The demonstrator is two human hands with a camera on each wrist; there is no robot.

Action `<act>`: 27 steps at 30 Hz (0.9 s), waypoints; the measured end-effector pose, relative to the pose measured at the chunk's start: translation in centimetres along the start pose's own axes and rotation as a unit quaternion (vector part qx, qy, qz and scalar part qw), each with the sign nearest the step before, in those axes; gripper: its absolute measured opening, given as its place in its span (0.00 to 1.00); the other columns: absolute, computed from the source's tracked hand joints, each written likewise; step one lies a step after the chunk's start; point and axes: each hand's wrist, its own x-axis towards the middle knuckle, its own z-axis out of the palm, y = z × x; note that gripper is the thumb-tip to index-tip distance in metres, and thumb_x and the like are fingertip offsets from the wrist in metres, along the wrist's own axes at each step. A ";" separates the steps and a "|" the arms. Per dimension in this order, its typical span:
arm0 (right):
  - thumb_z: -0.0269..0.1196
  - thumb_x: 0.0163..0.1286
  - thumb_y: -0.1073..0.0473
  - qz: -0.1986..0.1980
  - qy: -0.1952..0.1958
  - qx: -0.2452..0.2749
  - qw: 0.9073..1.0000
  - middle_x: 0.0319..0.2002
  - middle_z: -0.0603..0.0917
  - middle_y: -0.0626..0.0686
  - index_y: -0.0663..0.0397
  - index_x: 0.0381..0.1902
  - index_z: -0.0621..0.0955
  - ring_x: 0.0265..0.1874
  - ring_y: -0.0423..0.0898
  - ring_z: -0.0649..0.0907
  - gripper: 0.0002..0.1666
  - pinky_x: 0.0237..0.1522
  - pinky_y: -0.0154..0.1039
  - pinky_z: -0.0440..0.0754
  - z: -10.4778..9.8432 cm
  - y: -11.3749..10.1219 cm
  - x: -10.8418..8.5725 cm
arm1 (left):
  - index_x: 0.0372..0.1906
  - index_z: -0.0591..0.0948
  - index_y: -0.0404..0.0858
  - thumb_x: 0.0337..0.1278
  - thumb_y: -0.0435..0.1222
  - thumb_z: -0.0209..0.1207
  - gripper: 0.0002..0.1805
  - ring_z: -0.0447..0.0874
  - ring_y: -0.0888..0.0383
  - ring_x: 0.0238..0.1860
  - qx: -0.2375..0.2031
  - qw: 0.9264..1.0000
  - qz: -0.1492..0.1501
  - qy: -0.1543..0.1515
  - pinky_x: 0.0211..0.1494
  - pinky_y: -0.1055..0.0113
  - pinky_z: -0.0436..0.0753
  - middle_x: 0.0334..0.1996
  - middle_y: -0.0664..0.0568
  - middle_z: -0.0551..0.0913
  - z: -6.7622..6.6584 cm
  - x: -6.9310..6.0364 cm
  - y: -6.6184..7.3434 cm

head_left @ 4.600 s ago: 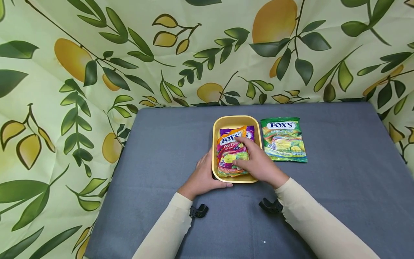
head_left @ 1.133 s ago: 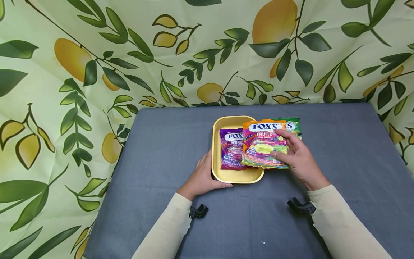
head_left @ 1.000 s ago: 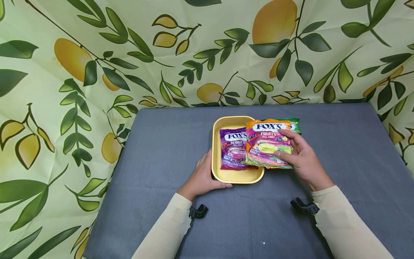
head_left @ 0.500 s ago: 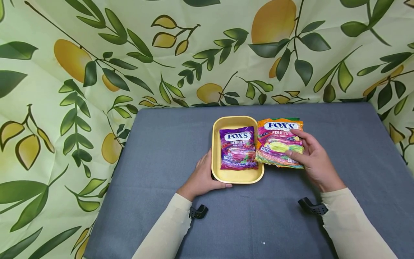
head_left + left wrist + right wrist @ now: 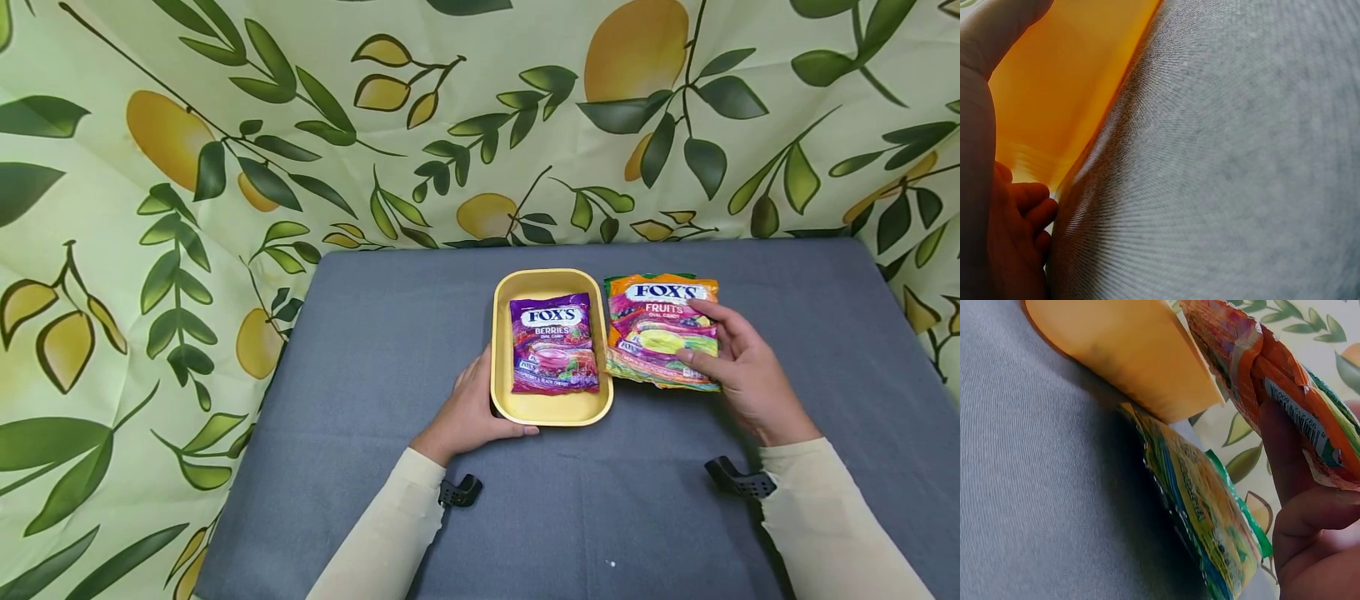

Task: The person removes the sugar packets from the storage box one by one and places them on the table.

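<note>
A yellow tray (image 5: pixel 551 410) stands on the table with a purple Fox's Berries candy bag (image 5: pixel 553 343) lying in it. My left hand (image 5: pixel 474 410) holds the tray's near left corner, thumb along the front and fingers against the side wall. In my right hand (image 5: pixel 750 375), an orange-topped Fox's Fruits candy bag (image 5: pixel 651 337) is pinched between thumb and fingers, just right of the tray. Below it a green candy bag (image 5: pixel 1197 500) lies on the table; the right wrist view shows a gap between the two bags. From the head, the green bag is almost wholly covered.
A grey cloth covers the table (image 5: pixel 360 375). Behind and to the left hangs a leaf-and-fruit patterned curtain (image 5: pixel 300 192). The tray's right wall (image 5: pixel 1141 356) stands close beside the green bag.
My right hand has lifted the Fruits bag out of the tray and carried it right, over the green bag. The Berries bag is now fully uncovered. My left hand and the tray stay put.
</note>
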 end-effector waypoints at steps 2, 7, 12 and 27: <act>0.66 0.77 0.76 0.001 0.001 0.003 1.000 0.73 0.65 0.60 0.54 0.82 0.68 0.64 0.44 0.76 0.41 0.53 0.31 0.83 -0.3 0.1 -0.1 | 0.91 0.42 0.53 0.38 0.63 0.85 0.81 0.52 0.51 0.83 0.000 1.000 -0.001 0.000 0.81 0.38 0.51 0.85 0.55 0.58 0.0 0.0 0.0; 0.65 0.77 0.77 0.001 0.011 0.006 1.000 0.74 0.64 0.59 0.52 0.82 0.69 0.64 0.44 0.75 0.41 0.53 0.29 0.83 -1.1 0.2 -0.2 | 0.91 0.41 0.53 0.38 0.62 0.85 0.81 0.52 0.50 0.83 -0.002 1.000 -0.004 0.001 0.81 0.37 0.51 0.85 0.55 0.58 0.0 0.0 0.1; 0.64 0.76 0.79 -0.009 0.012 0.011 1.000 0.73 0.65 0.58 0.54 0.82 0.69 0.64 0.43 0.75 0.41 0.53 0.29 0.82 -1.9 0.3 -0.3 | 0.91 0.42 0.53 0.38 0.63 0.85 0.81 0.53 0.51 0.83 0.000 1.000 -0.001 0.002 0.81 0.37 0.52 0.84 0.56 0.58 0.1 0.0 0.0; 0.63 0.77 0.79 0.011 0.018 0.010 1.000 0.71 0.69 0.52 0.51 0.82 0.70 0.61 0.37 0.78 0.40 0.51 0.29 0.83 -4.3 0.2 -0.3 | 0.91 0.42 0.54 0.39 0.63 0.84 0.81 0.53 0.52 0.82 -0.002 1.000 -0.005 0.001 0.80 0.38 0.53 0.84 0.57 0.58 0.0 0.0 0.0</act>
